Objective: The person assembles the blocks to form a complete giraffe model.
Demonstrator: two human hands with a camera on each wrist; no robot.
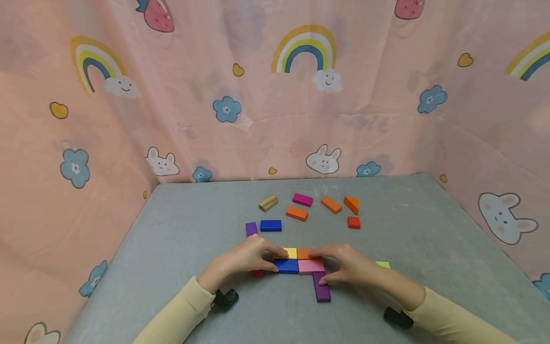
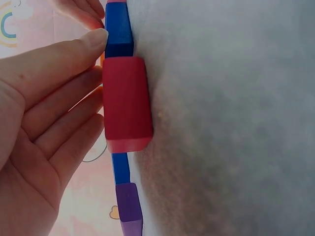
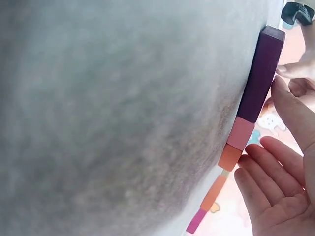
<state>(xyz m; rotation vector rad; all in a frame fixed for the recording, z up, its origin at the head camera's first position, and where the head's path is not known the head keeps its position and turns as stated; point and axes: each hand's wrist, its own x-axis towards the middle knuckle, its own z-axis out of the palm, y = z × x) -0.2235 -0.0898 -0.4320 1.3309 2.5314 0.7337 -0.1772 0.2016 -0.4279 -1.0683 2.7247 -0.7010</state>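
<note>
In the head view, yellow (image 1: 292, 252), orange (image 1: 302, 254), blue (image 1: 286, 266) and pink (image 1: 311, 267) blocks lie flat against one another in two rows. A long purple block (image 1: 322, 292) extends toward me from the pink one. My left hand (image 1: 247, 255) touches the blue block with its thumb and reaches the yellow one with its fingers. Partly under that hand sits a red block (image 2: 125, 98). My right hand (image 1: 354, 264) rests fingertips at the orange block, its thumb on the purple block. Fingers look mostly straight in both wrist views.
Farther back lie a purple block (image 1: 251, 229), a blue block (image 1: 270, 225), a wood-coloured piece (image 1: 268, 203), a magenta block (image 1: 302, 199), two orange blocks (image 1: 297, 213), an orange triangle (image 1: 351, 205) and a red block (image 1: 354, 222). A lime-green block (image 1: 382, 264) shows behind my right forearm.
</note>
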